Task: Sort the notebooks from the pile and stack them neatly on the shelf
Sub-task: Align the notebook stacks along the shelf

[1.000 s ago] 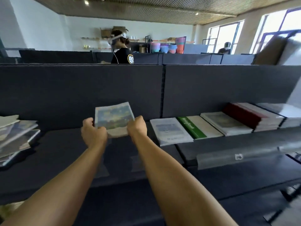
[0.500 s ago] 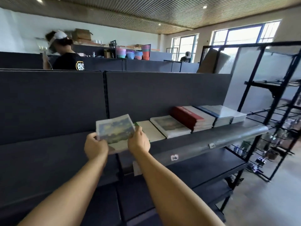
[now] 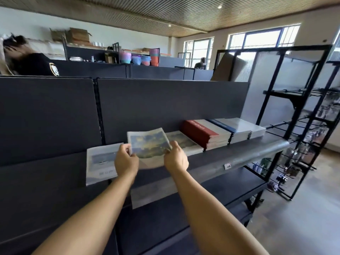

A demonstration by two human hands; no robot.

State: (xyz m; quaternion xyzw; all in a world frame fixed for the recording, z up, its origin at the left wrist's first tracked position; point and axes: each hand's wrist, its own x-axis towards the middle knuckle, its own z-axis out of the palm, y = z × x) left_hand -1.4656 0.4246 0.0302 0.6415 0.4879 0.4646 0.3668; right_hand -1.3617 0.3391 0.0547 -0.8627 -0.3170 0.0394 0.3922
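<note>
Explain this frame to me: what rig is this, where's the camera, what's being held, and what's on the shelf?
No robot here: a person works bare-handed, filmed by one wide-angle camera worn on the head, looking forward and down. The left hand and right hand hold a thin notebook with a blue-and-yellow painted cover by its side edges, above the dark grey metal shelf. On the shelf lie a pale grey-blue notebook, a notebook with a muted painted cover, a stack of red-spined notebooks and a stack of blue-spined ones.

Both forearms are bare up to the near edge of the view, with no sleeve visible. The left hand [image 3: 126,161] and right hand [image 3: 176,158] wear no gloves, rings or watch.
</note>
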